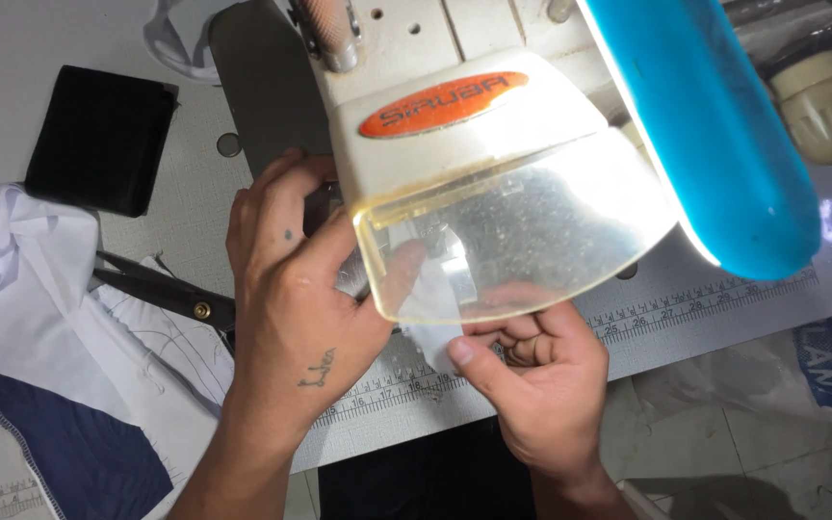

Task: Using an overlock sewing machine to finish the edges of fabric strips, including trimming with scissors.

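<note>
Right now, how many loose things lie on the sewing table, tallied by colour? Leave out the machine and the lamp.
White: 2, the small white fabric piece pinched by the right hand with the left hand beside it, and the white cloth pile.
Black: 2, the black scissors and the black folded cloth.
Navy: 1, the navy fabric.
Total: 5

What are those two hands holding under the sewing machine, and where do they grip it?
A small white cloth piece. The right hand pinches its near edge between thumb and fingers; the left hand presses its far part down beneath the clear guard.
</note>
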